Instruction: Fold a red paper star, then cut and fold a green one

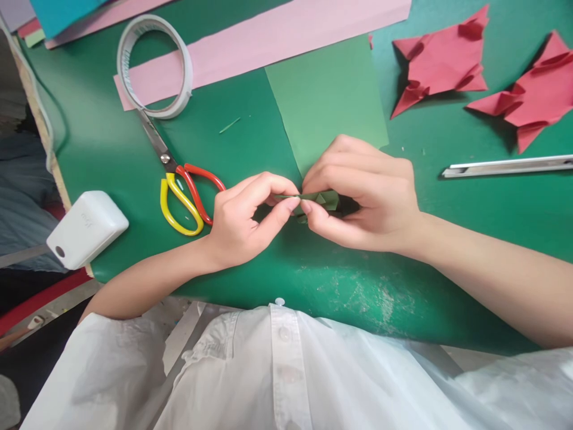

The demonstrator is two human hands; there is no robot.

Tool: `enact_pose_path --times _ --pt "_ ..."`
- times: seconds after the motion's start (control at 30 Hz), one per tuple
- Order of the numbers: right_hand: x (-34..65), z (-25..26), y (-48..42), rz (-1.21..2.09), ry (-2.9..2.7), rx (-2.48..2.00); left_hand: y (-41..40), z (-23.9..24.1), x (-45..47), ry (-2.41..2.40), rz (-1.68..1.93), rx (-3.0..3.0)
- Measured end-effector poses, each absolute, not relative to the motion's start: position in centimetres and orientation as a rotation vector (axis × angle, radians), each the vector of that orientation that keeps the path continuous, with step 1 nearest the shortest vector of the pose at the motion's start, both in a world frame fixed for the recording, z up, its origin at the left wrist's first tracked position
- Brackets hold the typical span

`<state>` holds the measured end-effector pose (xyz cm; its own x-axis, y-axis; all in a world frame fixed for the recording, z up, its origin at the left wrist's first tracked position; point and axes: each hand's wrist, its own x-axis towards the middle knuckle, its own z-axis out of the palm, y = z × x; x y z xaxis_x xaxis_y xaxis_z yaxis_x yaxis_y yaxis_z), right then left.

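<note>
A small folded piece of green paper [329, 200] is pinched between both my hands over the green table. My left hand [250, 215] grips its left end between thumb and forefinger. My right hand [367, 197] closes on it from the other side, thumb tip beside the left thumb; the fingers hide part of the paper. Just beyond the hands lies a flat light-green sheet [331, 101], its near edge partly behind my right hand. Left of my left hand rest scissors [166, 160] with one yellow and one red handle, blades pointing away.
A white tape roll [185, 89] lies over a long pink paper strip [286, 36], touching the scissor tips. Two folded red paper shapes [443, 60] and a utility knife [505, 167] lie on the right. A white box-like device [87, 230] sits at the left table edge.
</note>
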<state>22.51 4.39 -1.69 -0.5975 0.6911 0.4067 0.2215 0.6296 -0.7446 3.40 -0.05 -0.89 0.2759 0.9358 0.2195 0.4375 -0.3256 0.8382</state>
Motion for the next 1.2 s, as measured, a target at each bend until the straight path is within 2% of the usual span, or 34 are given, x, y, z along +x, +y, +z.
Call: enact_pose_path --times 0.3,0.47,0.8,1.03,1.2 --pt "22.6 -1.5 4.2 0.762 -2.155 -0.765 -0.2 -1.0 3.6 1.262 1.107 1.837" --pt "22.4 -1.6 4.0 0.625 -2.167 -0.762 0.0 -0.9 3.6 1.231 1.158 2.035" --pt "22.0 -2.6 3.4 0.251 -2.184 -0.710 -0.1 -0.7 3.8 1.294 1.133 2.033" --pt "22.0 -2.5 3.2 0.251 -2.217 -0.784 -0.2 -0.8 3.8 1.293 1.142 2.133" --pt "22.0 -2.1 3.5 0.390 -2.220 -0.796 -0.2 -0.9 3.8 1.268 1.095 1.902"
